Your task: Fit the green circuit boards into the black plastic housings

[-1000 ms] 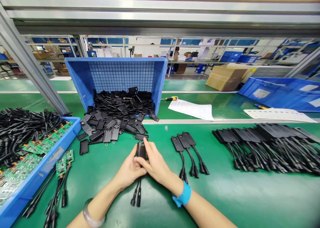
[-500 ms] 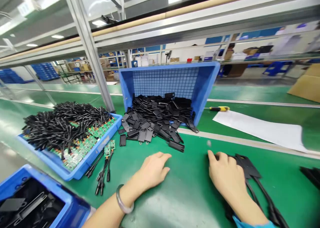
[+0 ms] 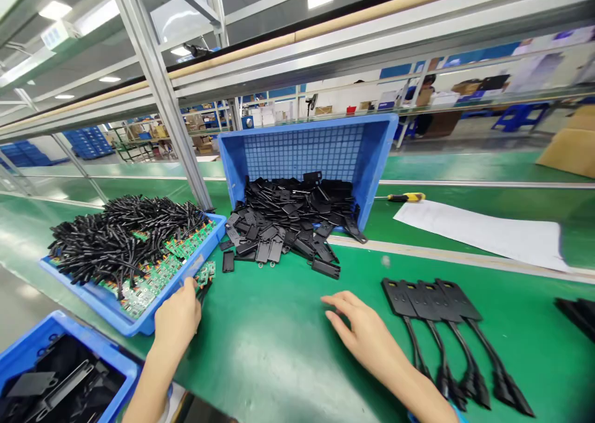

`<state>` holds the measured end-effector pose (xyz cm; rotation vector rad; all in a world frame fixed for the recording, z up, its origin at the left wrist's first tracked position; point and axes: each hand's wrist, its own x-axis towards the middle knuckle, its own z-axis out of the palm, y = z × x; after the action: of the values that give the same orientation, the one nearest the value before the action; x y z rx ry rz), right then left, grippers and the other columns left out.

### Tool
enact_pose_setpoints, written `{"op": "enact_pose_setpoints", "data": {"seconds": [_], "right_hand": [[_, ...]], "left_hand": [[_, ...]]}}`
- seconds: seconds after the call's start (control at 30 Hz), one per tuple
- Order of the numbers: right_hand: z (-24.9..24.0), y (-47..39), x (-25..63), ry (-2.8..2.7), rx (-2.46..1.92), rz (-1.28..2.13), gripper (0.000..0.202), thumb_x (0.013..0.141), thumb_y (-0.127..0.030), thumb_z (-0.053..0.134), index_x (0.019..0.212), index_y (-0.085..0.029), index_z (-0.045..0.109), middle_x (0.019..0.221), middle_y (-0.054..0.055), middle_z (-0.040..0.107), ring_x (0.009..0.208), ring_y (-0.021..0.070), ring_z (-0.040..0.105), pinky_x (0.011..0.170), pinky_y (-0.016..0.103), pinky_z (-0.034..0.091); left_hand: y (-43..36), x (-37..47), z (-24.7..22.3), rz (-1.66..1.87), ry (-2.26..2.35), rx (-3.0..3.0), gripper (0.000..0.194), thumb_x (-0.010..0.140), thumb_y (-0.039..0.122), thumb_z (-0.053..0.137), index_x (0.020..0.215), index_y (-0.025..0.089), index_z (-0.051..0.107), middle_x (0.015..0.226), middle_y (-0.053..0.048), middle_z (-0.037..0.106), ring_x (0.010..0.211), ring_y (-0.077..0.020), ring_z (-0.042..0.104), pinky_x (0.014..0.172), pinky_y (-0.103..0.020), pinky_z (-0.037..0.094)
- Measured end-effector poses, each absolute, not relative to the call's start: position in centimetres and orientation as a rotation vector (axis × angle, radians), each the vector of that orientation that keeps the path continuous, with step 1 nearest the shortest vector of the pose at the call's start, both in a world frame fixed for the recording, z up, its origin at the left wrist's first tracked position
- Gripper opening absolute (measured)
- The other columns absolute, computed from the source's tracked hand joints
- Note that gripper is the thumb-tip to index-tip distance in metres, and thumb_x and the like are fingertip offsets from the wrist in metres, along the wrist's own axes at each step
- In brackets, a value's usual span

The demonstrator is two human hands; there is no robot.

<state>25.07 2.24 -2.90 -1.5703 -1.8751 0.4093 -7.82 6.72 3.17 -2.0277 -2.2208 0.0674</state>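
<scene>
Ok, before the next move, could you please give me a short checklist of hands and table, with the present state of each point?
1. Right hand free: ok, fingers apart, nothing seen in it.
2. Left hand gripping the wires firmly: cannot tell, the hand hides the contact.
3. Four black boxes side by side: ok, cords toward the person.
4. All loose covers inside the big blue bin: not ok, many lie in front.
5. Screwdriver away from both hands: ok, beside the paper.
</scene>
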Motion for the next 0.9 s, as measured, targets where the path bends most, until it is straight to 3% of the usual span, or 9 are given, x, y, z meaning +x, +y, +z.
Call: {"op": "enact_pose_setpoints", "data": {"seconds": [0.13, 0.23, 0.3, 0.4, 0.47, 0.57, 0.7, 0.77, 0.9], "right_hand": [[-2.1, 2.0, 23.6, -1.658, -1.383, 0.92, 0.025, 0.083, -0.034, 0.052, 0.099, -0.021, 0.065, 0.094, 0.009, 0.066, 0.083, 0.023, 0.062, 0.079, 0.04, 0.049], [-2.2, 2.1, 22.7, -1.18, -1.187, 1.335, 0.048, 0.078, -0.046, 0.062, 0.118, -0.022, 0.052, 0.104, 0.009, 0.065, 0.095, 0.0232, 0.062, 0.085, 0.041, 0.048], [-2.3, 2.1, 22.4, -0.842, -1.07, 1.455, 0.058, 0.074, -0.051, 0.066, 0.121, -0.023, 0.045, 0.1, 0.007, 0.065, 0.091, 0.0209, 0.063, 0.082, 0.039, 0.049], [-2.3, 2.4, 22.9, -0.588, -1.045, 1.425, 0.046, 0.071, -0.052, 0.068, 0.1, -0.021, 0.049, 0.075, 0.001, 0.063, 0.06, 0.0129, 0.056, 0.057, 0.026, 0.045], [-2.2, 2.6, 23.4, -0.579, -1.095, 1.374, 0.041, 0.07, -0.051, 0.069, 0.088, -0.02, 0.048, 0.065, -0.002, 0.059, 0.045, 0.0078, 0.039, 0.042, 0.02, 0.03], [-1.9, 2.8, 24.2, -0.635, -1.134, 1.327, 0.038, 0.07, -0.05, 0.067, 0.082, -0.021, 0.044, 0.061, -0.004, 0.056, 0.041, 0.0053, 0.025, 0.04, 0.018, 0.015], [-1.2, 2.7, 24.5, -0.707, -1.098, 1.326, 0.032, 0.072, -0.045, 0.064, 0.082, -0.021, 0.045, 0.063, -0.005, 0.054, 0.042, 0.0044, 0.021, 0.04, 0.018, 0.012], [-1.0, 2.6, 24.6, -0.737, -1.087, 1.348, 0.029, 0.072, -0.04, 0.064, 0.084, -0.021, 0.047, 0.065, -0.005, 0.053, 0.042, 0.0039, 0.021, 0.04, 0.017, 0.012], [-1.3, 2.7, 24.6, -0.823, -1.125, 1.265, 0.031, 0.072, -0.043, 0.064, 0.089, -0.02, 0.054, 0.065, -0.005, 0.046, 0.045, 0.0052, 0.029, 0.037, 0.016, 0.022]], "left_hand": [[6.7, -3.7, 4.7, -0.446, -2.024, -2.374, 0.021, 0.087, 0.021, 0.037, 0.102, 0.017, 0.051, 0.086, -0.008, 0.065, 0.075, -0.0231, 0.064, 0.064, -0.031, 0.047], [7.5, 0.8, 4.4, -0.77, -1.674, -3.08, 0.023, 0.086, 0.021, 0.042, 0.107, 0.02, 0.051, 0.081, -0.003, 0.064, 0.066, -0.0148, 0.061, 0.061, -0.023, 0.046], [8.8, 4.0, 3.4, -0.77, -1.436, -3.328, 0.029, 0.085, 0.017, 0.043, 0.112, 0.02, 0.053, 0.085, -0.004, 0.064, 0.07, -0.0147, 0.06, 0.065, -0.024, 0.047], [11.4, 8.1, 1.4, -0.595, -1.373, -3.151, 0.036, 0.084, 0.011, 0.04, 0.117, 0.019, 0.055, 0.096, -0.009, 0.06, 0.084, -0.0195, 0.06, 0.078, -0.031, 0.046], [12.9, 10.2, 0.3, -0.475, -1.412, -3.057, 0.037, 0.085, 0.011, 0.04, 0.119, 0.02, 0.054, 0.101, -0.01, 0.057, 0.085, -0.0205, 0.059, 0.077, -0.032, 0.046], [14.1, 11.7, -0.7, -0.447, -1.442, -3.025, 0.028, 0.084, 0.015, 0.047, 0.109, 0.019, 0.058, 0.1, -0.01, 0.053, 0.083, -0.021, 0.058, 0.074, -0.032, 0.046], [13.6, 11.3, -0.9, -0.488, -1.385, -3.083, 0.005, 0.077, 0.022, 0.057, 0.077, 0.019, 0.061, 0.093, -0.006, 0.052, 0.09, -0.0214, 0.055, 0.076, -0.031, 0.044], [13.0, 10.6, -0.8, -0.474, -1.347, -3.132, 0.007, 0.073, 0.019, 0.059, 0.066, 0.019, 0.058, 0.086, -0.004, 0.054, 0.087, -0.0196, 0.055, 0.076, -0.029, 0.044], [11.6, 9.4, -0.4, -0.705, -1.456, -3.196, 0.014, 0.07, 0.012, 0.052, 0.081, 0.02, 0.056, 0.081, 0.0, 0.057, 0.074, -0.0156, 0.055, 0.068, -0.027, 0.043]]}}
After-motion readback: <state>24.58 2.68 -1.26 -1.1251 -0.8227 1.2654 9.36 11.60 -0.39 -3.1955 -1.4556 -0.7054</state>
